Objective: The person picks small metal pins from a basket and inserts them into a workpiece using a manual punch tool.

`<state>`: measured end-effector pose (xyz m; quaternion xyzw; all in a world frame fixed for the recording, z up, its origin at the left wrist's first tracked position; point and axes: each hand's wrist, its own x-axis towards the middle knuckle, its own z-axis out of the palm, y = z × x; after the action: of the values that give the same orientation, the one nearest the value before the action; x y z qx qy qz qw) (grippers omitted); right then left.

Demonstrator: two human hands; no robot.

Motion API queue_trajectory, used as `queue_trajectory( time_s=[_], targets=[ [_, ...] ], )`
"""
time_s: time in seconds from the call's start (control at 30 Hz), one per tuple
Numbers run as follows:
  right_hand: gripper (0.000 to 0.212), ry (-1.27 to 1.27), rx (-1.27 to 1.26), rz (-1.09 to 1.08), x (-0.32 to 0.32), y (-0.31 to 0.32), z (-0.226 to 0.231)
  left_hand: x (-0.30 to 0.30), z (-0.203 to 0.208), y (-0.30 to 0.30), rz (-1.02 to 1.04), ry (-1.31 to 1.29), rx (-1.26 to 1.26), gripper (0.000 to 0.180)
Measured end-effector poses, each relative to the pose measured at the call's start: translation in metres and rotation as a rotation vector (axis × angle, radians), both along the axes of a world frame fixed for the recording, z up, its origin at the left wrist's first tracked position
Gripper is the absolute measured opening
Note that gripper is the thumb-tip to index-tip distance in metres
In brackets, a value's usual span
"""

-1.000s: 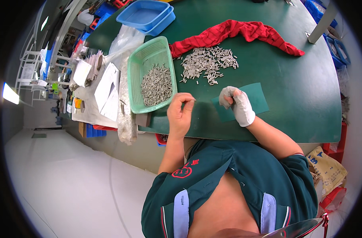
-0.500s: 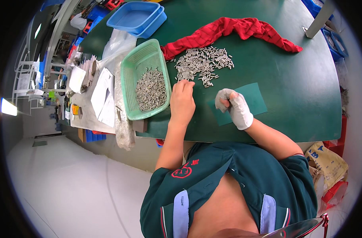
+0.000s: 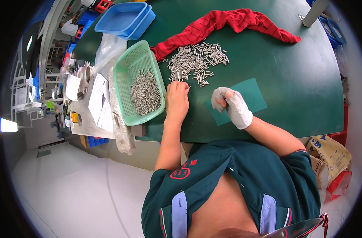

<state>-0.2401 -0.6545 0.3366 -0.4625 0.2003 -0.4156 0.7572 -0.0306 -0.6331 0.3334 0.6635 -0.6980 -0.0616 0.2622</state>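
Small silvery metal pins lie in a loose pile (image 3: 197,61) on the green table. At the pile's near edge is my bare left hand (image 3: 177,101), its fingers curled down and together; their tips are mostly hidden. Just left of it stands a light green mesh basket (image 3: 123,75) holding many more such pins (image 3: 146,93). My right hand (image 3: 234,109), in a whitish glove with some fingertips bare, is closed with thumb and forefinger together. It rests over a thin green sheet (image 3: 252,95); whatever it holds is hidden or too small to name.
Behind the pile stretches a bunched red cloth (image 3: 224,20). Stacked blue trays (image 3: 125,20) stand at the far left. White papers (image 3: 99,101) and clear plastic (image 3: 123,139) lie left of the basket. A metal post (image 3: 314,16) rises at the far right.
The view has shifted slightly, so the table things sit a little further left. Both hands keep nearly the same places, my left at the pile's edge and my right over the sheet.
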Motion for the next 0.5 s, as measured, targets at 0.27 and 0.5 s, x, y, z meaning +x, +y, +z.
queue_trajectory(
  time_s=[0.27,0.5],
  targets=[
    [0.059,-0.016,0.018,-0.005,0.001,-0.001,0.000,-0.002,-0.005,-0.003,-0.023,-0.012,-0.018,0.007],
    [0.059,-0.032,0.044,-0.017,0.000,-0.001,-0.002,-0.006,-0.002,0.008,-0.086,0.769,0.100,0.005]
  ],
)
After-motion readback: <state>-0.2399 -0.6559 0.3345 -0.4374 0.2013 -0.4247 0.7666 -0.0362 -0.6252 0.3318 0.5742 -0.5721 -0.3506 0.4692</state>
